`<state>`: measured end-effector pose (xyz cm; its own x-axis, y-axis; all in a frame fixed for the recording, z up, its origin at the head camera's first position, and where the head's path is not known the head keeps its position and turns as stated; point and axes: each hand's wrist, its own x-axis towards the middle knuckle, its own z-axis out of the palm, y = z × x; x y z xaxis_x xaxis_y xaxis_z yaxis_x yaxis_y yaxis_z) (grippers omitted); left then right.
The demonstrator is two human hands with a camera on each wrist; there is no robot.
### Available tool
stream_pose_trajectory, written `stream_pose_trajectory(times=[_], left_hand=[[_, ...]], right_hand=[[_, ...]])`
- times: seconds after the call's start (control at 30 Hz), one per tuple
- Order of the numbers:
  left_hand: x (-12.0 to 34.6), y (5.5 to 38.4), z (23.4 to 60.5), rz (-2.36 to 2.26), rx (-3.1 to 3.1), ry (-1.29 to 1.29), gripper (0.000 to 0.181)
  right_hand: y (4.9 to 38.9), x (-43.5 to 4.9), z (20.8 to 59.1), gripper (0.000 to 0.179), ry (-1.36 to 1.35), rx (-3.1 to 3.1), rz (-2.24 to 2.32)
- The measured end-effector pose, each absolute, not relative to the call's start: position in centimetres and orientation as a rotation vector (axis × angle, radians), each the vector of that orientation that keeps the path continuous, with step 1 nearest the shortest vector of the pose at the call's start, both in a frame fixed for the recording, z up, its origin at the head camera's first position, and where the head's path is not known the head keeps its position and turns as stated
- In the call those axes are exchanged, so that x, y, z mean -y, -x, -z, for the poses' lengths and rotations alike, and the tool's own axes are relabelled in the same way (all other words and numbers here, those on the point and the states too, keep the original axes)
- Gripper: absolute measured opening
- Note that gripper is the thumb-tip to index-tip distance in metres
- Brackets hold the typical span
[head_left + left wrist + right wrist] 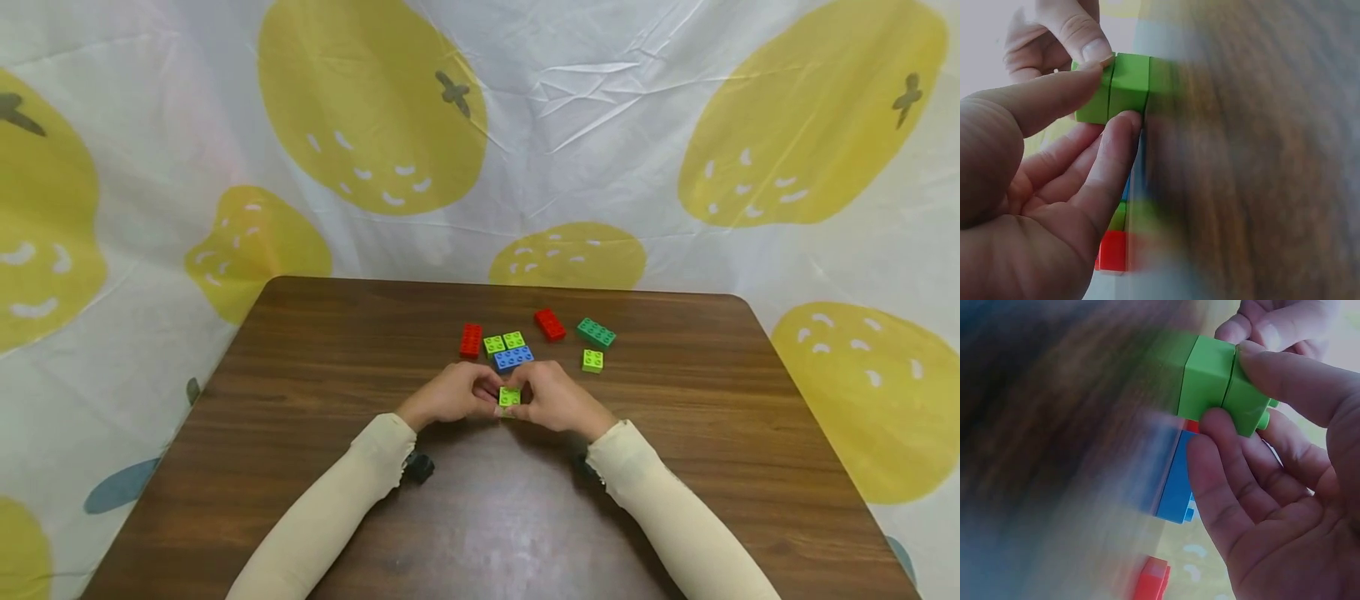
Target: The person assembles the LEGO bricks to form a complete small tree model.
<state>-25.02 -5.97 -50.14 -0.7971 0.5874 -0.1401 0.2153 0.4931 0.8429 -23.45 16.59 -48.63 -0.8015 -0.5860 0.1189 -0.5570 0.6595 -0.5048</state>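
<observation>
Two lime-green toy building bricks (510,397) are stacked one on the other at the table's middle, studs facing up. My left hand (456,393) pinches the stack from the left; in the left wrist view its thumb (1054,100) lies along the upper brick and a fingertip touches the far side near the seam. From the right, my right hand (557,400) pinches the same stack, its thumb (1291,378) on the upper brick (1249,403) and a fingertip beside the lower brick (1207,378). A thin seam shows between the bricks. The hands partly hide the stack in the head view.
Just behind the hands lies a blue brick (513,358), with two lime-green bricks (494,345) behind it. Red bricks (471,341) (550,324) lie farther back. To the right are a dark green brick (596,332) and another lime-green brick (592,361). A patterned cloth (585,150) hangs behind the table.
</observation>
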Motion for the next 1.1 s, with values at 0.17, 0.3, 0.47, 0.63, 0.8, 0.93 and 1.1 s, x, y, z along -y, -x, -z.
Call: stream_pose_trajectory(times=[0.17, 0.3, 0.47, 0.63, 0.8, 0.93, 1.1], left_hand=[[6.2, 24.9, 50.1, -1.305, -2.301, -0.628, 0.034], [6.2, 24.8, 50.1, -1.332, -2.307, -0.624, 0.034], [6.3, 24.9, 50.2, -1.355, -2.305, -0.621, 0.032], [6.4, 24.9, 50.2, -1.346, -2.326, -0.619, 0.031], [6.5, 24.8, 50.2, -1.324, -2.326, -0.652, 0.033], [6.5, 24.8, 50.3, -1.312, -2.336, -0.669, 0.031], [6.4, 24.7, 50.0, -1.302, -2.345, -0.653, 0.03]], right_hand=[[23.6, -16.7, 48.8, 0.026, 0.933, -2.797, 0.821], [23.6, -16.8, 48.9, 0.027, 0.937, -2.789, 0.813], [23.6, -17.2, 49.0, 0.028, 0.995, -2.727, 0.852], [23.6, -18.0, 48.7, 0.031, 1.01, -2.66, 0.931], [23.9, -18.9, 48.4, 0.033, 0.97, -2.668, 0.956], [24.4, -19.7, 48.4, 0.034, 0.907, -2.702, 0.974], [24.8, -21.1, 48.3, 0.035, 0.841, -2.762, 1.031]])
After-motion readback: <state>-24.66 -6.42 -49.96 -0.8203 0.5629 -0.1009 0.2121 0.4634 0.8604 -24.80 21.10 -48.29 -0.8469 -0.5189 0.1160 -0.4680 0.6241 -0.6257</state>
